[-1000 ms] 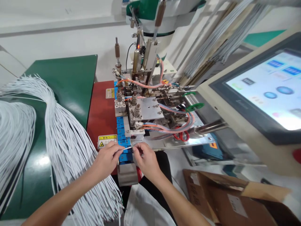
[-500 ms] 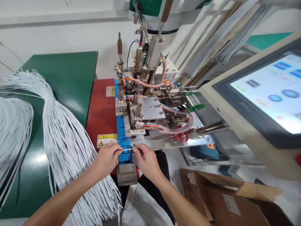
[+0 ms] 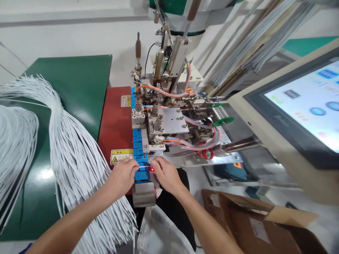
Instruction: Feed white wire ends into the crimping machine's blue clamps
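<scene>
A short stretch of white cable (image 3: 144,166) shows between my two hands, over the blue fixture blocks (image 3: 141,175) at the machine's front. My left hand (image 3: 124,176) pinches it on the left side. On the right, the fingers of my right hand (image 3: 164,173) are closed on the cable's other end, whose tip they hide. A small red light (image 3: 152,169) glows beside the right fingertips. Close to my left forearm, a tied bundle of white cables (image 3: 76,151) spreads over the green table.
Behind my hands stands the machine with a metal plate (image 3: 172,120), orange and grey hoses, and a solder-like wire spool (image 3: 221,114). A touchscreen panel (image 3: 307,102) is at right. Another cable coil (image 3: 17,141) lies on the green table (image 3: 82,77). Cardboard boxes (image 3: 238,218) are lower right.
The red light beside my right fingertips is now lit. My right hand has shifted slightly up while both hands keep hold of the cable. The whole view has shifted a little.
</scene>
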Tool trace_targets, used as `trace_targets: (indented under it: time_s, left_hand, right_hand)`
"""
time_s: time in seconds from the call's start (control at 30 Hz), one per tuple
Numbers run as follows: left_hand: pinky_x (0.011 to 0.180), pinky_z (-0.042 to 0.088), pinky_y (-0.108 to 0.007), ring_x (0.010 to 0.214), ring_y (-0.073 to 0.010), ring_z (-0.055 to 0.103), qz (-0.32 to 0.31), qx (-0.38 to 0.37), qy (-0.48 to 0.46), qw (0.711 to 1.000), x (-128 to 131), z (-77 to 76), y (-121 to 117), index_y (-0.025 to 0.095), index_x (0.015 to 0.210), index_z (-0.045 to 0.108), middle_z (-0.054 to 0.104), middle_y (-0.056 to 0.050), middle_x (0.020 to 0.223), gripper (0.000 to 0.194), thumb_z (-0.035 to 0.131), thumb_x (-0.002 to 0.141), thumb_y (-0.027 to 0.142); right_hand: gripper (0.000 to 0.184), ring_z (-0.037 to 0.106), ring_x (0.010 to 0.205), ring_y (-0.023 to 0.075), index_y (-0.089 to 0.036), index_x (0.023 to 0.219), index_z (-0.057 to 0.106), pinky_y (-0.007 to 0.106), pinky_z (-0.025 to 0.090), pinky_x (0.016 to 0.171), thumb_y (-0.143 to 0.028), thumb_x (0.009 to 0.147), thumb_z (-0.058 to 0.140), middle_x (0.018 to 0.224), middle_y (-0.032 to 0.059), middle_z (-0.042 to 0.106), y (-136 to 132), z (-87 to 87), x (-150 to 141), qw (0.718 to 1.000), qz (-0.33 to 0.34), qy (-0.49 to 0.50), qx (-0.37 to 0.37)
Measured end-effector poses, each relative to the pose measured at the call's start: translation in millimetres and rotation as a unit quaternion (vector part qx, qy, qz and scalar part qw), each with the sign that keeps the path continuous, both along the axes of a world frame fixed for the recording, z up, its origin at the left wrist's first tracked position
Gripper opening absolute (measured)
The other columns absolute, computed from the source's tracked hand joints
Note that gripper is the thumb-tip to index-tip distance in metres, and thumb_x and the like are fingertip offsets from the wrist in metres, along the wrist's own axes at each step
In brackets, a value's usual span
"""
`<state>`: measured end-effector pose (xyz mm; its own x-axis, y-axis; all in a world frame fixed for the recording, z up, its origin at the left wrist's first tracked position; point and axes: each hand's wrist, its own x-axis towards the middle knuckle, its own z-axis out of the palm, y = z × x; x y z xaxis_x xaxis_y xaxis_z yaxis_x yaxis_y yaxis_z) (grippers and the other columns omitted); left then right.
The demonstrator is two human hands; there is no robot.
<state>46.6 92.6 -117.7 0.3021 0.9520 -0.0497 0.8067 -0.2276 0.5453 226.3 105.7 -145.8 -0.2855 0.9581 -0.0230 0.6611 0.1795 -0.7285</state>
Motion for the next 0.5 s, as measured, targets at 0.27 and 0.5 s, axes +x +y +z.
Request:
trace_targets:
  time_s: [0.27,0.5]
  left_hand:
    - [0.075,0.045,-0.031,0.078,-0.0184,0.058,0.004,0.013,0.023,1.000,1,-3.7,-3,0.016,0.082,0.060,0.060,-0.005,0.079,0.017,0.043,0.085,0.014]
    - [0.074,0.046,-0.035,0.079,-0.0207,0.056,0.008,0.093,0.111,0.990,2,0.0,-9,0.018,0.082,0.065,0.061,-0.006,0.078,0.021,0.045,0.087,0.021]
  right_hand:
    - [0.034,0.040,0.048,0.0110,-0.022,0.057,0.034,0.023,0.031,0.048,-0.034,0.088,0.032,0.052,-0.0036,0.039,-3,-25.8,-17,0.993,-0.078,0.071,0.056]
    - [0.035,0.037,0.047,0.0097,-0.021,0.054,0.033,0.022,0.030,0.048,-0.034,0.087,0.034,0.050,-0.0048,0.037,-5,-29.1,-18,0.991,-0.095,0.088,0.042]
